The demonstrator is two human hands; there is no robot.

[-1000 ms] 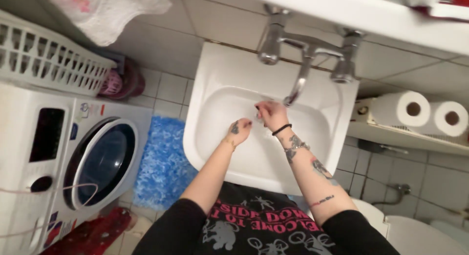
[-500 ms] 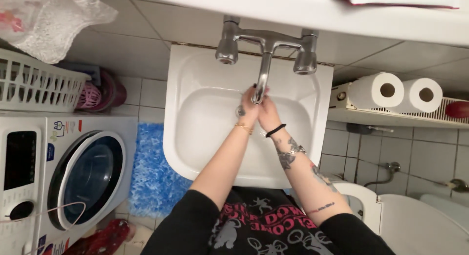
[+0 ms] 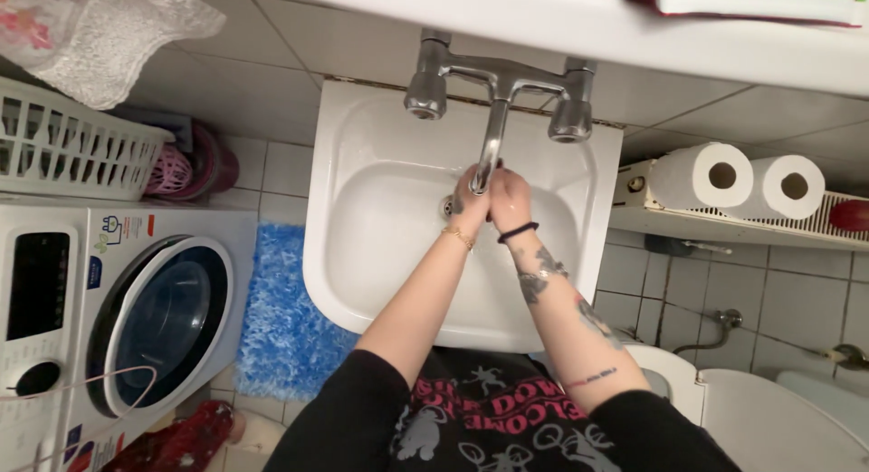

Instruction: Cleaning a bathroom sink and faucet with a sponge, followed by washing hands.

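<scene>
Both my hands meet in the middle of the white sink (image 3: 362, 282), right under the chrome spout (image 3: 491, 146) of the mixer tap. My left hand (image 3: 467, 207) and my right hand (image 3: 510, 200) press against each other, fingertips partly hidden behind the spout. Nothing shows between them. The drain (image 3: 446, 205) lies just left of my left hand. A gold bracelet circles my left wrist, while a black band and a chain circle my right. Two tap handles (image 3: 425, 94) (image 3: 572, 119) sit at the back of the basin.
A front-loading washing machine (image 3: 136, 318) stands to the left with a white laundry basket (image 3: 72, 146) on top. A blue shaggy mat (image 3: 290, 300) covers the floor. Two toilet paper rolls (image 3: 701, 175) rest on a ledge to the right, above a toilet (image 3: 760, 418). A white shelf (image 3: 543, 19) overhangs the tap.
My hands, apart a second ago, have come together under the spout and shifted slightly upward. The camera view has swung to centre the sink.
</scene>
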